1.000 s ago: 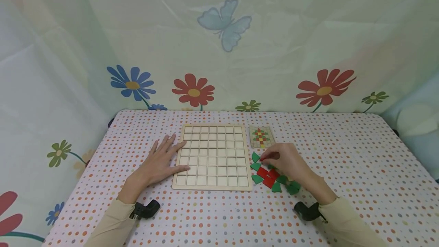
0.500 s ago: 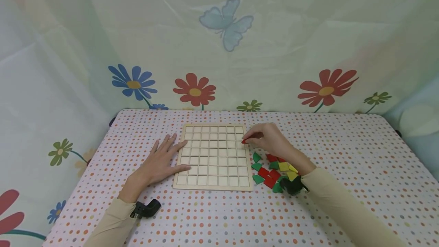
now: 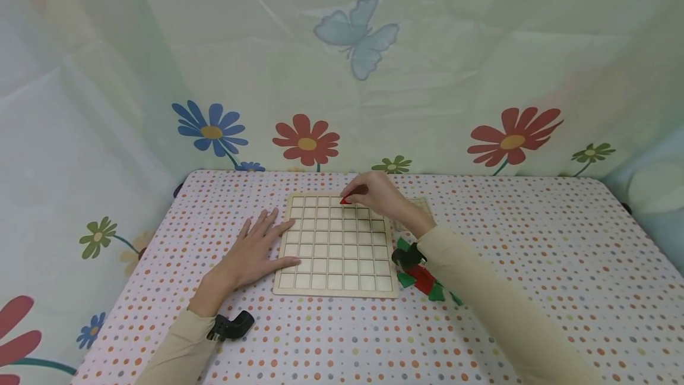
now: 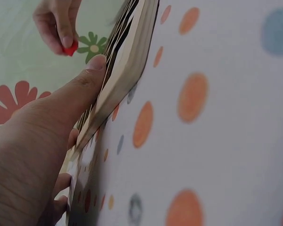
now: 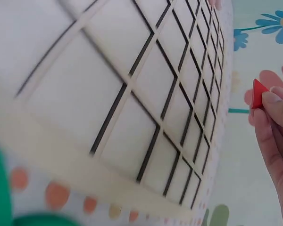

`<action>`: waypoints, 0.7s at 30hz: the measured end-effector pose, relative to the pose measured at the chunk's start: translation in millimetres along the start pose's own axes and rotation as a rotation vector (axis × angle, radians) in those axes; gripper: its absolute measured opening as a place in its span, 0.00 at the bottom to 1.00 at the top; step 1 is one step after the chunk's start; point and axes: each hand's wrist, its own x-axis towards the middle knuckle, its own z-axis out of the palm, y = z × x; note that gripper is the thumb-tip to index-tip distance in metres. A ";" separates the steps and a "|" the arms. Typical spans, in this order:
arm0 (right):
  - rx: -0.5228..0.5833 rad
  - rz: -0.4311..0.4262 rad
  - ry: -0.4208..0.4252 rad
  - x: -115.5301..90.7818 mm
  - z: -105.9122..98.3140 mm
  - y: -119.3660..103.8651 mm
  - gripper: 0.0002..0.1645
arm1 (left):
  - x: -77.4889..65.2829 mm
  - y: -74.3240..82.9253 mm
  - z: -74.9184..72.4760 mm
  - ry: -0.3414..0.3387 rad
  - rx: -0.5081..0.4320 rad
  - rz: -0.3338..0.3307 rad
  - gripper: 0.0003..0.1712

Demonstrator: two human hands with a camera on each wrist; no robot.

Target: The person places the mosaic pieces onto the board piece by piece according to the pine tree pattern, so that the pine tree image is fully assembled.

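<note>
Right hand (image 3: 376,195) pinches a red piece (image 3: 346,200) above the far part of a gridded board (image 3: 335,265)

The right hand's thumb and fingertips are clamped on the red piece, which looks triangular in the right wrist view. In the head view the piece appears over the top row of the board's square compartments; both wrist views show it held apart from the surface.

The left hand (image 3: 251,257) lies with its fingers straight and spread, touching the board's left side. Its thumb and one finger reach over the rim, while the other fingers extend past it over the dotted cloth (image 3: 331,343). The left wrist view shows the thumb tip at the board's edge.

The board lies flat, its pale compartments divided by thin strips. Just beside its right edge, partly hidden by the right forearm, are loose red pieces (image 3: 424,281) and green pieces (image 3: 437,293). Farther back, a card (image 3: 421,201) with a grid shows only partly from behind the same arm.

Each wrist carries a black device, one at the left (image 3: 233,325) and one at the right (image 3: 408,255), next to beige sleeves (image 3: 481,293). Behind the table hangs a pale backdrop printed with flowers and a blue butterfly (image 3: 363,37).
</note>
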 end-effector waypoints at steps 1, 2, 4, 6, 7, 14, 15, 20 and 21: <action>0.006 0.006 -0.004 3.7 2.9 0.8 0.06 | 0.1 0.2 0.2 -0.001 0.002 -0.004 0.54; 0.004 0.008 -0.006 7.0 5.7 1.8 0.06 | 0.2 0.3 0.3 -0.002 0.003 -0.007 0.54; 0.006 0.015 -0.013 13.0 11.0 4.2 0.06 | 0.4 0.5 0.6 -0.003 0.006 -0.010 0.54; -0.002 0.018 -0.013 17.2 14.8 6.0 0.06 | 0.5 0.7 0.9 0.000 0.003 -0.011 0.54; 0.000 0.021 -0.012 18.8 16.2 6.6 0.06 | 0.4 1.0 1.1 0.000 -0.001 -0.012 0.54; -0.008 0.081 -0.017 25.4 20.9 9.6 0.06 | 0.8 0.9 1.8 0.004 0.006 -0.008 0.54; -0.007 0.085 -0.019 26.2 21.3 10.2 0.06 | 1.0 0.8 1.9 0.004 0.009 -0.008 0.54; -0.007 0.092 -0.038 29.4 22.6 13.1 0.06 | 1.4 -0.4 2.7 0.002 0.007 -0.012 0.54; -0.013 0.095 -0.040 29.9 22.8 13.6 0.05 | 1.6 -0.7 3.0 0.002 0.005 -0.011 0.54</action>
